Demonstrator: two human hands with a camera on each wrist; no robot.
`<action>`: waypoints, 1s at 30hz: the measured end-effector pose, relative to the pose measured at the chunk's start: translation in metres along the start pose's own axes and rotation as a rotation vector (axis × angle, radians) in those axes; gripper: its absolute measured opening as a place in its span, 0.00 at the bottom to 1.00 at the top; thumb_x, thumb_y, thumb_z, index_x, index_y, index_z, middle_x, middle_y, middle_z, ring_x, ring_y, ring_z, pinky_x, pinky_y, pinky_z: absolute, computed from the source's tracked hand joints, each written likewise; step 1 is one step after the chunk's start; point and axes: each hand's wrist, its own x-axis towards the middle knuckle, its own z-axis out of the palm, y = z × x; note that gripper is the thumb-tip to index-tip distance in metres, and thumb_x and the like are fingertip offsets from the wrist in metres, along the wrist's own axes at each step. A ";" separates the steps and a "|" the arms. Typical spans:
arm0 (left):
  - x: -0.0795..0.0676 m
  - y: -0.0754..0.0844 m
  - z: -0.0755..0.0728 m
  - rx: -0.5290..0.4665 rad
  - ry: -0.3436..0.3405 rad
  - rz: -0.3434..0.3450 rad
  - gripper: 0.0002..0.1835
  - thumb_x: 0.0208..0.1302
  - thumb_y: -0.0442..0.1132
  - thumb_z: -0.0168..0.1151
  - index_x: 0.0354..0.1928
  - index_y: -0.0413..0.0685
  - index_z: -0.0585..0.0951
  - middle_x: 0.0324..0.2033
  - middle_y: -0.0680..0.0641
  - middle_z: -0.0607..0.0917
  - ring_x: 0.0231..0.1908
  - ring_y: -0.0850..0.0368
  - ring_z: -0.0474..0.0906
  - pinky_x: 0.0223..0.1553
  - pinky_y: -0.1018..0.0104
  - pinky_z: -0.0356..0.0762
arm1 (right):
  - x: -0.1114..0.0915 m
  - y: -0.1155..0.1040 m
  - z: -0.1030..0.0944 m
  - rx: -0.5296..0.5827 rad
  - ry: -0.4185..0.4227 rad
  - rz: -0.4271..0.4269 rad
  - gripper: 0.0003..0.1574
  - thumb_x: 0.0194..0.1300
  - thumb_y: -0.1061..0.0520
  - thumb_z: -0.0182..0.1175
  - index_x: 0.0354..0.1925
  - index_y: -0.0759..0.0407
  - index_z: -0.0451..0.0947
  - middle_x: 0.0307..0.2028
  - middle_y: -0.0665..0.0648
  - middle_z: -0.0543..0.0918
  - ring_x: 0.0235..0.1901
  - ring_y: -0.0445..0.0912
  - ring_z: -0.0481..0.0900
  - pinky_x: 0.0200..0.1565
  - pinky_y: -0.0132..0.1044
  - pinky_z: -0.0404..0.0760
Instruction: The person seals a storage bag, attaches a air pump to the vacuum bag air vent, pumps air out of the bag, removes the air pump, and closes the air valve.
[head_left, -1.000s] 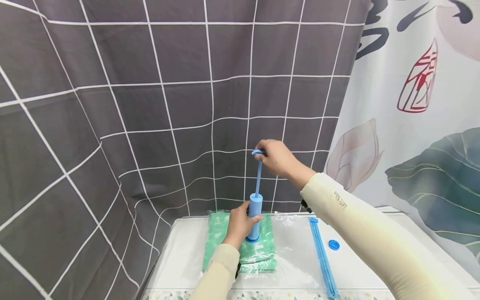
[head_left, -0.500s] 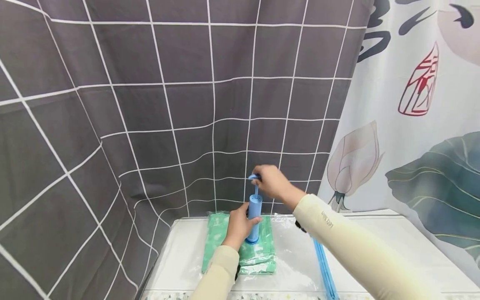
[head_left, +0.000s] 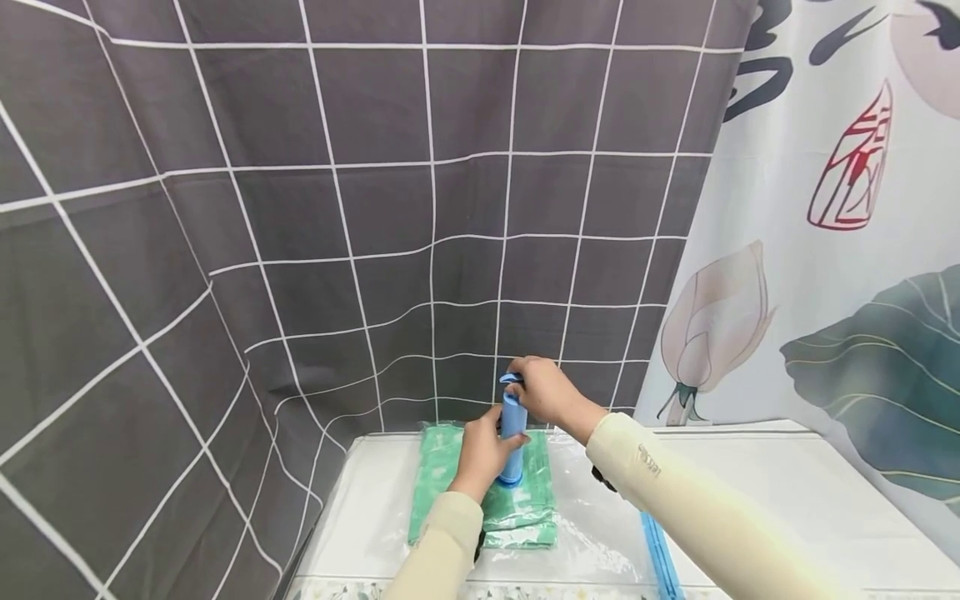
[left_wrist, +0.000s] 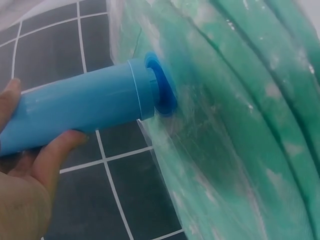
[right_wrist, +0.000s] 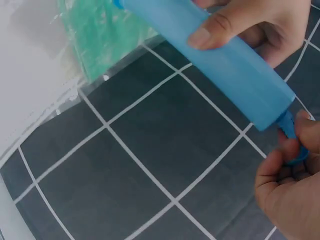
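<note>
A blue hand pump (head_left: 513, 417) stands upright on a clear plastic vacuum bag (head_left: 592, 533) that has a folded green cloth (head_left: 438, 467) inside. My left hand (head_left: 482, 450) grips the pump's barrel. In the left wrist view the barrel's end (left_wrist: 142, 90) meets the round dark blue valve (left_wrist: 162, 87) on the bag. My right hand (head_left: 546, 390) holds the pump's handle (head_left: 512, 378), close above the barrel's top. From the right wrist view, the fingers curl round the handle (right_wrist: 297, 155) and only a short piece of rod shows.
The bag lies on a white table (head_left: 750, 475) and spreads to the right. A blue zip strip (head_left: 660, 558) runs along its right side, partly under my right sleeve (head_left: 675, 500). A dark grid-patterned curtain (head_left: 360, 208) hangs behind the table.
My right hand has come down with the pump handle, and the long exposed rod has slid into the barrel. The left hand keeps its grip on the barrel.
</note>
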 end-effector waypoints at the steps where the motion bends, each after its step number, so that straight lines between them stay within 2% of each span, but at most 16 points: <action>1: 0.000 0.000 0.001 0.005 -0.001 -0.003 0.29 0.69 0.42 0.84 0.68 0.40 0.86 0.56 0.34 0.95 0.56 0.37 0.95 0.55 0.41 0.96 | 0.001 0.000 -0.004 0.004 -0.005 0.002 0.13 0.81 0.59 0.70 0.55 0.68 0.86 0.48 0.64 0.91 0.45 0.54 0.91 0.49 0.49 0.94; 5: 0.001 0.003 0.003 0.028 -0.004 -0.021 0.31 0.69 0.43 0.84 0.70 0.40 0.84 0.58 0.33 0.94 0.57 0.36 0.95 0.56 0.41 0.95 | 0.010 -0.003 -0.030 0.007 0.016 0.006 0.14 0.84 0.59 0.67 0.57 0.69 0.84 0.49 0.65 0.90 0.47 0.56 0.91 0.53 0.52 0.93; 13: 0.000 0.000 0.004 0.029 0.019 -0.021 0.32 0.68 0.43 0.85 0.69 0.39 0.85 0.57 0.33 0.94 0.57 0.36 0.95 0.56 0.41 0.96 | 0.041 -0.027 -0.104 -0.003 0.091 0.010 0.18 0.86 0.56 0.64 0.61 0.69 0.83 0.53 0.67 0.90 0.48 0.57 0.88 0.55 0.54 0.91; 15: 0.000 0.000 0.003 0.031 0.019 -0.017 0.33 0.68 0.43 0.85 0.70 0.38 0.84 0.57 0.32 0.94 0.56 0.36 0.95 0.55 0.41 0.96 | 0.044 -0.032 -0.113 -0.004 0.103 0.014 0.18 0.87 0.56 0.63 0.62 0.69 0.83 0.54 0.67 0.90 0.49 0.58 0.88 0.55 0.54 0.90; 17: -0.001 0.000 0.004 0.033 0.017 -0.008 0.33 0.68 0.42 0.85 0.70 0.37 0.84 0.57 0.32 0.94 0.55 0.35 0.95 0.54 0.41 0.96 | 0.045 -0.033 -0.113 0.000 0.106 0.018 0.18 0.87 0.56 0.62 0.62 0.69 0.83 0.54 0.67 0.90 0.49 0.58 0.88 0.55 0.54 0.90; 20: -0.001 0.000 0.003 0.027 0.012 -0.019 0.34 0.68 0.43 0.85 0.70 0.37 0.84 0.57 0.32 0.94 0.56 0.35 0.95 0.55 0.41 0.96 | 0.044 -0.028 -0.102 0.002 0.101 0.016 0.18 0.87 0.57 0.63 0.62 0.70 0.83 0.54 0.67 0.90 0.48 0.57 0.88 0.54 0.53 0.91; 23: -0.001 0.001 0.002 0.034 0.015 -0.031 0.34 0.67 0.44 0.85 0.70 0.38 0.84 0.57 0.33 0.94 0.56 0.36 0.95 0.55 0.42 0.96 | 0.039 -0.018 -0.081 -0.001 0.071 -0.002 0.17 0.85 0.58 0.65 0.60 0.70 0.84 0.52 0.67 0.90 0.45 0.56 0.89 0.52 0.51 0.92; 24: -0.001 0.001 0.002 0.034 0.015 -0.040 0.34 0.67 0.44 0.85 0.70 0.39 0.84 0.58 0.33 0.94 0.57 0.36 0.95 0.56 0.42 0.96 | 0.042 -0.001 -0.064 0.011 0.073 -0.041 0.18 0.86 0.54 0.64 0.60 0.68 0.84 0.51 0.64 0.91 0.45 0.53 0.90 0.51 0.49 0.93; 28: -0.001 0.000 0.001 0.031 0.013 -0.036 0.33 0.68 0.43 0.85 0.70 0.39 0.84 0.58 0.33 0.94 0.57 0.36 0.95 0.56 0.42 0.96 | 0.040 0.031 -0.017 0.007 0.035 -0.099 0.19 0.85 0.51 0.67 0.60 0.65 0.85 0.50 0.63 0.92 0.45 0.51 0.92 0.50 0.48 0.94; 30: -0.001 -0.001 0.001 0.024 0.007 -0.032 0.32 0.69 0.42 0.84 0.70 0.39 0.84 0.58 0.33 0.94 0.57 0.36 0.95 0.56 0.41 0.96 | 0.041 0.055 0.016 -0.014 0.061 -0.138 0.19 0.83 0.49 0.69 0.59 0.62 0.86 0.48 0.61 0.92 0.43 0.49 0.91 0.44 0.47 0.93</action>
